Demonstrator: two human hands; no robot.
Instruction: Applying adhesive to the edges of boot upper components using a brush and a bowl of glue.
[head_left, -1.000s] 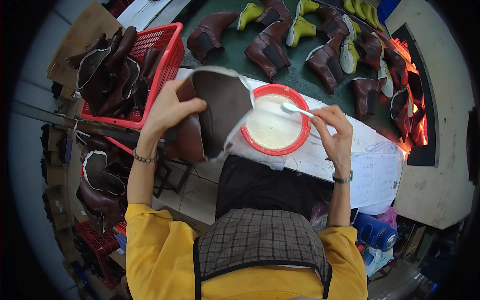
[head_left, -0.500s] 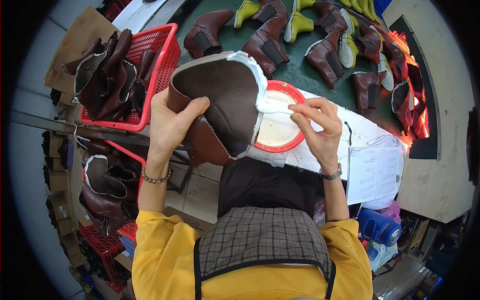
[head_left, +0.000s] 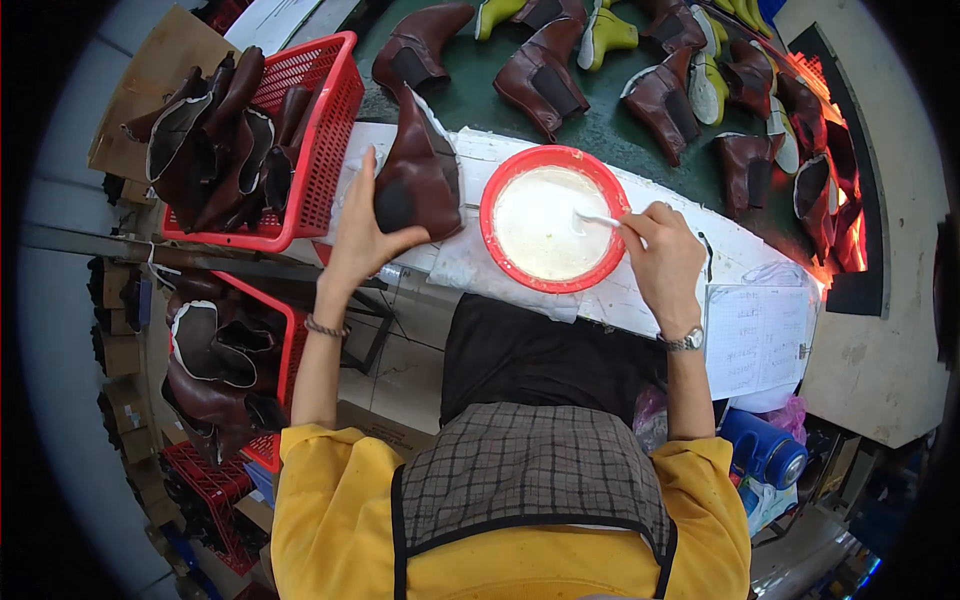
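My right hand pinches the handle of a thin white brush. The brush's far end dips into white paste in a round red bowl. My left hand is open, thumb and fingers spread around the lower left of a brown leather boot upper. That upper rests on the white board left of the bowl, a pale edge along its opening. Whether my fingers touch its leather I cannot tell.
Brown boot uppers and yellow-green lasts cover the dark green surface beyond, near a glowing orange heater. Red baskets of uppers stand left. A notebook and a blue bottle are at right.
The boot upper has gone from my left hand's grip above the bowl to the board at left, and my left hand has opened. The brush has moved from its edge down into the paste.
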